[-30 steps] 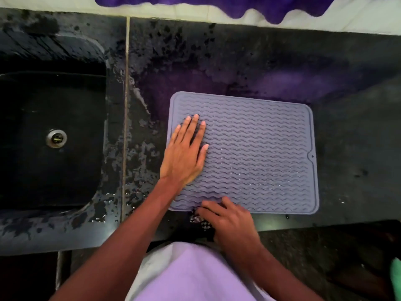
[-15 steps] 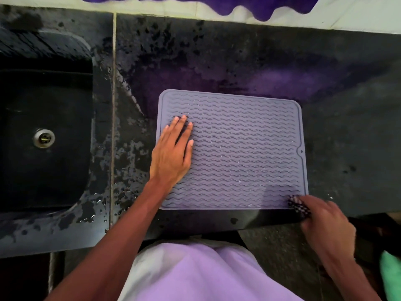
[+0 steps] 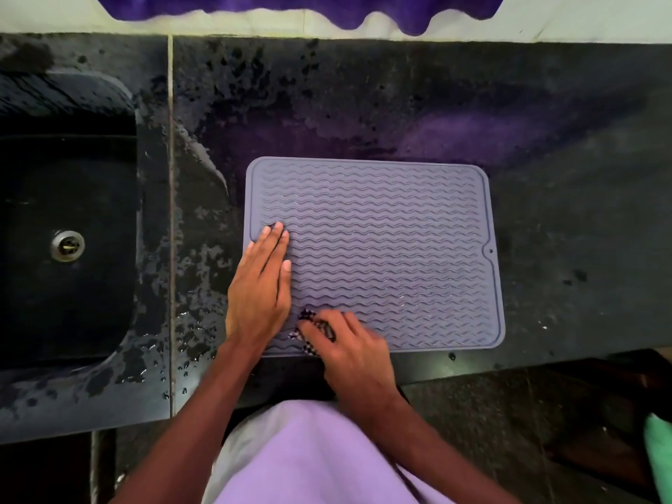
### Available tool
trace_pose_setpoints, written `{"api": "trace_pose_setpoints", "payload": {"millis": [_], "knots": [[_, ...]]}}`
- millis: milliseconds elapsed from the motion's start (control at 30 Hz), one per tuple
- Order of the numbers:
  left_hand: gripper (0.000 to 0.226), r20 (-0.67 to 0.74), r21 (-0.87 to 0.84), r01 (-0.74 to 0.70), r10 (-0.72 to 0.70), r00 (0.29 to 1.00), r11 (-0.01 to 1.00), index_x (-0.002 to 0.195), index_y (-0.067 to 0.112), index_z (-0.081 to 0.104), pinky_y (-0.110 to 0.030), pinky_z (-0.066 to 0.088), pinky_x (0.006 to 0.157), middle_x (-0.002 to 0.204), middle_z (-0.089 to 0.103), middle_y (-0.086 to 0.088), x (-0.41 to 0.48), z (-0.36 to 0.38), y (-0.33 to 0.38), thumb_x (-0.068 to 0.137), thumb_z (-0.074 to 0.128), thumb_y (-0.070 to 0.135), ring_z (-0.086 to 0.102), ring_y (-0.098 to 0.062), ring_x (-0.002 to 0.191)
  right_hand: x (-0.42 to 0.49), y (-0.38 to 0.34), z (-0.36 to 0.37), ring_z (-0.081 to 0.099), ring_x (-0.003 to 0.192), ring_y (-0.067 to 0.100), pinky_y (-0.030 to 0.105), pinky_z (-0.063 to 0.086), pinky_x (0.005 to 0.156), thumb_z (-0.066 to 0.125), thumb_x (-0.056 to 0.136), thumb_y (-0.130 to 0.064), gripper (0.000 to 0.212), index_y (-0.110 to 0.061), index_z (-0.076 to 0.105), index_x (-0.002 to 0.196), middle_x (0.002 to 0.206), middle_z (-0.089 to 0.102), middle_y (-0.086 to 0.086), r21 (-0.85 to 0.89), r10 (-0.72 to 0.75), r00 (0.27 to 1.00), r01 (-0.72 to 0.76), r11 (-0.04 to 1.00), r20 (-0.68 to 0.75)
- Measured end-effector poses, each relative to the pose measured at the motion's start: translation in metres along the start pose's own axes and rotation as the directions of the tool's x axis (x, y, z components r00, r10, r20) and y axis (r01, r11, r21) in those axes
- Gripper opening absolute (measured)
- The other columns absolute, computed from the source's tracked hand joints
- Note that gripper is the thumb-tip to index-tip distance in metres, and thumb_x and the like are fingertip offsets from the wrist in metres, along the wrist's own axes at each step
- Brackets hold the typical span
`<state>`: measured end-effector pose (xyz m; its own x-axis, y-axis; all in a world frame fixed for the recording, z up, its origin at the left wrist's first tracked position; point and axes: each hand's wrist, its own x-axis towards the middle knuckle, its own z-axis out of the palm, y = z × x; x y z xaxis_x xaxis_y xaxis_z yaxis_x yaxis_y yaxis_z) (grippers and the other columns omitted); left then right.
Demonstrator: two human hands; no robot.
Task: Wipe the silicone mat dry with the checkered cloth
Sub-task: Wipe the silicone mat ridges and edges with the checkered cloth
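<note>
Cloth (image 3: 309, 331) back at mat (image 3: 374, 256) near-left corner from near-right | right hand (image 3: 351, 352) bunches it, I press | left hand (image 3: 260, 281) flat, holds nothing, pins mat | near strip passed; glints remain.

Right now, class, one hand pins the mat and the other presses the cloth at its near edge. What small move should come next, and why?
Probably sweep the right hand, bunched on the checkered cloth, rightward along the silicone mat. Glints of water show in the near grooves to its right, and the left hand lies flat on the mat's left side, holding it down.
</note>
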<state>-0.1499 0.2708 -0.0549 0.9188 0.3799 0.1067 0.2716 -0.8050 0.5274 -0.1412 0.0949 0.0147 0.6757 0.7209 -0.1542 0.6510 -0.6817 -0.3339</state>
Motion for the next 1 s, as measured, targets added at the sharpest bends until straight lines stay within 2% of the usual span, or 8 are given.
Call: {"api": "trace_pose_setpoints", "payload": {"millis": [200,367,467,567,633,767,833,1000], "knots": [[0.049,-0.03,0.066,-0.007,0.009,1.0,0.998,0.153,0.008,0.045,-0.037,0.024,0.126,0.161,0.04,-0.004,-0.002,0.002,0.001,0.108,0.033,0.026,0.034,-0.019,0.151,-0.021,0.036,-0.001,0.063,0.081,0.02,0.031,0.049,0.046,0.045,0.083,-0.021,0.038,-0.03,0.067,0.113,0.098,0.064,-0.005,-0.142,0.056,0.991,-0.073,0.987,-0.122],[0.049,-0.029,0.033,-0.027,0.028,0.999,0.999,0.152,0.007,0.046,-0.041,0.027,0.125,0.161,0.041,-0.005,-0.002,0.002,0.001,0.109,0.034,0.025,0.035,-0.02,0.151,-0.058,0.099,-0.022,0.062,0.084,0.025,0.031,0.05,0.047,0.058,0.063,0.0,0.063,-0.025,0.066,0.12,0.105,0.063,-0.001,-0.211,0.239,0.954,-0.276,0.938,-0.183],[0.048,-0.049,-0.154,0.046,-0.054,0.997,0.987,0.152,0.007,0.046,-0.041,0.03,0.123,0.159,0.043,-0.002,-0.002,-0.003,0.005,0.108,0.036,0.025,0.036,-0.015,0.15,-0.066,0.113,-0.035,0.061,0.086,0.031,0.035,0.052,0.049,0.071,0.052,0.009,0.074,-0.022,0.067,0.119,0.106,0.062,0.004,-0.154,0.434,0.883,-0.46,0.874,-0.176],[0.049,-0.094,-0.451,0.161,-0.227,0.969,0.878,0.151,0.005,0.046,-0.031,0.031,0.122,0.156,0.046,-0.003,-0.008,-0.013,0.017,0.108,0.035,0.026,0.039,-0.011,0.148,-0.058,0.103,-0.041,0.062,0.085,0.035,0.039,0.05,0.055,0.07,0.057,0.007,0.071,-0.025,0.066,0.12,0.108,0.06,0.005,-0.03,0.565,0.8,-0.581,0.813,-0.201],[0.052,-0.083,-0.512,0.172,-0.248,0.965,0.842,0.151,0.003,0.045,-0.029,0.032,0.121,0.155,0.048,-0.005,-0.017,-0.017,0.025,0.108,0.033,0.029,0.041,-0.012,0.147,-0.044,0.085,-0.042,0.062,0.082,0.032,0.038,0.051,0.057,0.068,0.06,0.006,0.071,-0.028,0.065,0.123,0.111,0.06,0.003,0.06,0.553,0.799,-0.556,0.829,-0.236],[0.055,-0.022,-0.528,0.156,-0.198,0.98,0.835,0.154,0.005,0.041,-0.037,0.032,0.122,0.158,0.045,-0.003,-0.027,-0.015,0.026,0.107,0.029,0.031,0.038,-0.013,0.148,0.0,0.026,-0.029,0.063,0.078,0.025,0.036,0.053,0.059,0.07,0.056,0.002,0.077,-0.031,0.062,0.125,0.118,0.057,-0.001,0.162,0.345,0.915,-0.315,0.935,-0.211],[0.056,-0.027,-0.525,0.146,-0.188,0.982,0.838,0.155,0.006,0.038,-0.037,0.031,0.122,0.16,0.041,-0.001,-0.026,-0.015,0.023,0.107,0.027,0.032,0.036,-0.013,0.15,0.021,-0.006,-0.02,0.063,0.077,0.025,0.037,0.054,0.055,0.07,0.056,-0.002,0.075,-0.032,0.061,0.123,0.117,0.058,0.0,0.147,0.252,0.955,-0.229,0.962,-0.159],[0.065,-0.007,-0.282,0.013,-0.016,1.0,0.959,0.157,0.008,0.036,-0.048,0.029,0.122,0.164,0.034,-0.005,-0.028,-0.008,0.016,0.109,0.02,0.049,0.028,-0.018,0.154,0.038,-0.026,0.004,0.063,0.087,0.024,0.039,0.049,0.042,0.067,0.075,-0.02,0.043,-0.027,0.051,0.115,0.116,0.053,-0.001,0.036,0.168,0.985,-0.166,0.985,-0.051]]}}
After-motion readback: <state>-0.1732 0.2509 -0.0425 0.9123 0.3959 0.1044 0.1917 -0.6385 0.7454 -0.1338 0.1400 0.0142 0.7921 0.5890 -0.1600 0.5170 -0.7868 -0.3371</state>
